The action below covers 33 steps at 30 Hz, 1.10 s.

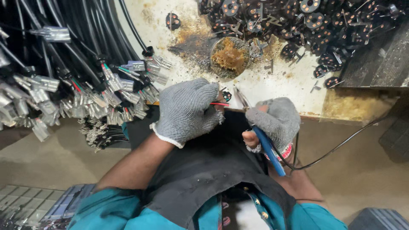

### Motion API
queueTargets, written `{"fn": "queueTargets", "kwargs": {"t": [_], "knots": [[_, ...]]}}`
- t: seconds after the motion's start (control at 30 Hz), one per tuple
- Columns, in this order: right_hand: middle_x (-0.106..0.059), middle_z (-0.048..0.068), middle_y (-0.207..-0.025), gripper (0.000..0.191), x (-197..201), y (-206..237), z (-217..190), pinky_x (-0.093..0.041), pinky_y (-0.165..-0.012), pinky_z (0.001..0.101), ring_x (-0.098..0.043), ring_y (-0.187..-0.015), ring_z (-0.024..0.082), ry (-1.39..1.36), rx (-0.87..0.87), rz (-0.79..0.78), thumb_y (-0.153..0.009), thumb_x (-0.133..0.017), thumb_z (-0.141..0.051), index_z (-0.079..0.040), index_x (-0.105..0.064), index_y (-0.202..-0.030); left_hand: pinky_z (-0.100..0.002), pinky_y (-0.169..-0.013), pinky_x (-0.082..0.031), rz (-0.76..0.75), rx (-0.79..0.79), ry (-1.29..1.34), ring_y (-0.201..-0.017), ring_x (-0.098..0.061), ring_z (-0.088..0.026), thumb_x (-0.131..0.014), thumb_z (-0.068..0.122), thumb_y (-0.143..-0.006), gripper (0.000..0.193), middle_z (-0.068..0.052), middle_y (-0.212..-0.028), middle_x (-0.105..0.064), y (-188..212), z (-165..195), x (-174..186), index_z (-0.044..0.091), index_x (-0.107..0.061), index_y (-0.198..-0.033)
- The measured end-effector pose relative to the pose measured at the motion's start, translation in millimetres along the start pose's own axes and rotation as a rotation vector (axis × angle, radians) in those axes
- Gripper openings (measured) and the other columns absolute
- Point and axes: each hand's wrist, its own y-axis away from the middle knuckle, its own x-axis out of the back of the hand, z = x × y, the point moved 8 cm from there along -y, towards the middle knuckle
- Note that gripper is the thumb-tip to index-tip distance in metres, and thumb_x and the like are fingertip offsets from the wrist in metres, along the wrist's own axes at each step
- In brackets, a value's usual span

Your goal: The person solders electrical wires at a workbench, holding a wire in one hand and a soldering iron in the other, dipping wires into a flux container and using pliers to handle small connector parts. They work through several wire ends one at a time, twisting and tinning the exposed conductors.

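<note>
Head view, frame centre: left hand (186,111), gloved, pinching red wire (220,104); right hand (275,121) closed around blue-handled soldering iron (267,150), tip near wire. Flux tin (229,57) above; cable bundle (76,85) at upper left.

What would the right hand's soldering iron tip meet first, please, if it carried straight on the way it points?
Held in the right hand, the soldering iron points up-left; its tip would probably first meet the small black part at the left hand's fingers, though depth is unclear.

A stained white bench (272,87) carries black round parts (315,21), a paste tin (230,57) and cable bundles (85,85).
</note>
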Motion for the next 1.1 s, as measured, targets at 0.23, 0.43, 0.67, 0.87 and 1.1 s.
{"fn": "queueTargets", "kwargs": {"t": [0.23, 0.43, 0.67, 0.87, 1.1], "knots": [[-0.061, 0.005, -0.072, 0.011, -20.0, 19.5, -50.0, -0.045, -0.063, 0.0454, -0.061, -0.068, 0.030, 0.668, 1.177, -0.126, -0.088, -0.075, -0.022, -0.012, -0.072, -0.092, -0.046, -0.060, -0.047, 0.008, 0.013, -0.050, -0.073, -0.064, -0.030, -0.083, 0.028, -0.072, 0.026, -0.006, -0.079, -0.059, -1.4, 0.9, -2.5, 0.018, -0.066, -0.088], [-0.063, 0.007, -0.075, 0.019, -26.9, 15.8, -53.3, -0.047, -0.067, 0.0477, -0.061, -0.071, 0.033, 0.825, 1.119, -0.132, -0.087, -0.071, -0.026, -0.011, -0.074, -0.097, -0.045, -0.059, -0.048, 0.006, 0.025, -0.076, -0.073, -0.065, -0.030, -0.083, 0.027, -0.073, 0.026, -0.006, -0.079, -0.059, -1.9, 0.9, -4.8, 0.017, -0.064, -0.088], [-0.073, 0.001, -0.056, 0.035, -22.7, -19.0, -2.6, -0.056, -0.052, 0.0318, -0.074, -0.052, 0.018, 0.788, 0.085, -0.340, -0.091, -0.069, -0.035, -0.015, -0.077, -0.064, -0.046, -0.058, -0.047, 0.008, 0.034, -0.059, -0.071, -0.065, -0.030, -0.083, 0.027, -0.071, 0.026, -0.005, -0.077, -0.059, -3.0, 0.8, -3.5, 0.018, -0.064, -0.085], [-0.071, 0.009, -0.058, 0.035, -31.7, -18.2, 20.7, -0.059, -0.048, 0.0307, -0.072, -0.052, 0.016, 0.200, -0.209, -0.356, -0.090, -0.073, -0.025, -0.002, -0.072, -0.064, -0.046, -0.058, -0.047, 0.030, 0.022, -0.065, -0.070, -0.064, -0.030, -0.083, 0.025, -0.071, 0.025, -0.006, -0.077, -0.058, -4.8, 1.9, -0.7, 0.017, -0.062, -0.084], [-0.070, 0.008, -0.060, 0.020, -28.2, -16.5, -11.0, -0.055, -0.050, 0.0334, -0.070, -0.053, 0.021, 0.535, 0.277, -0.349, -0.090, -0.076, -0.018, -0.003, -0.075, -0.077, -0.046, -0.059, -0.047, 0.054, 0.002, -0.107, -0.071, -0.064, -0.031, -0.081, 0.023, -0.069, 0.025, -0.007, -0.078, -0.059, -3.2, 3.9, -1.4, 0.016, -0.062, -0.084]]}}
